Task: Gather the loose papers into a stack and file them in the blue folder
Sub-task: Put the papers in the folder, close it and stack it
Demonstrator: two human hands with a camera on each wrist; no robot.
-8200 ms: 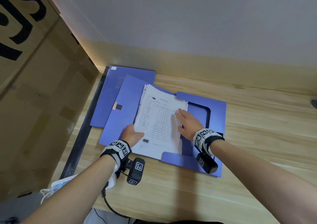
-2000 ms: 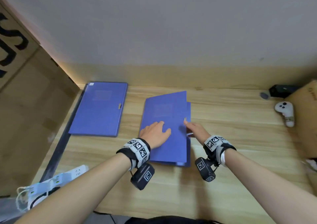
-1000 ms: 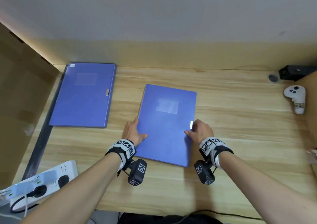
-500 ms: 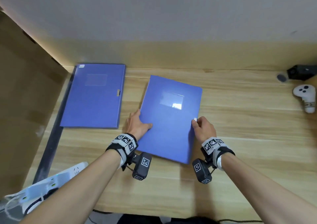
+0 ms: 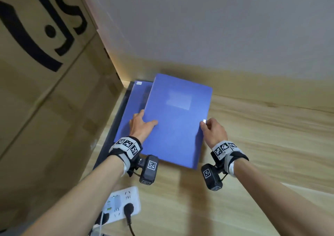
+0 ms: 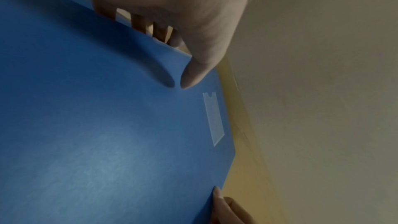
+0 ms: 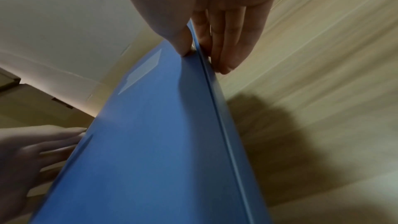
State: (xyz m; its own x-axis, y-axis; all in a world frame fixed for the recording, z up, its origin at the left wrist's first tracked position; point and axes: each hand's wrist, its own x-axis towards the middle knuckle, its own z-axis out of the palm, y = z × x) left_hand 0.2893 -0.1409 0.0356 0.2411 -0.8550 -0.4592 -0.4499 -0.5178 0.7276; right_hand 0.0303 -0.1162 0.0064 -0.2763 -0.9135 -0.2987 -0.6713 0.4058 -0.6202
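Here, a closed blue folder (image 5: 176,121), bearing a blank clear label pocket (image 5: 179,99), is held above the wooden desk (image 5: 262,136), overlapping a second blue folder (image 5: 130,116). The left hand (image 5: 141,127) grips its left edge; the right hand (image 5: 214,132) pinches its right edge. Beside them, a cardboard box (image 5: 45,73) shows large black letters, partly cut off.

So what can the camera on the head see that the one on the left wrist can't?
Only the head view shows the second blue folder lying underneath, the cardboard box, the white power strip and the wooden desk. Only the left wrist view shows the fingers tucked under the folder's edge. Both show the held blue folder with its clear label pocket, the left hand and the right hand gripping its sides.
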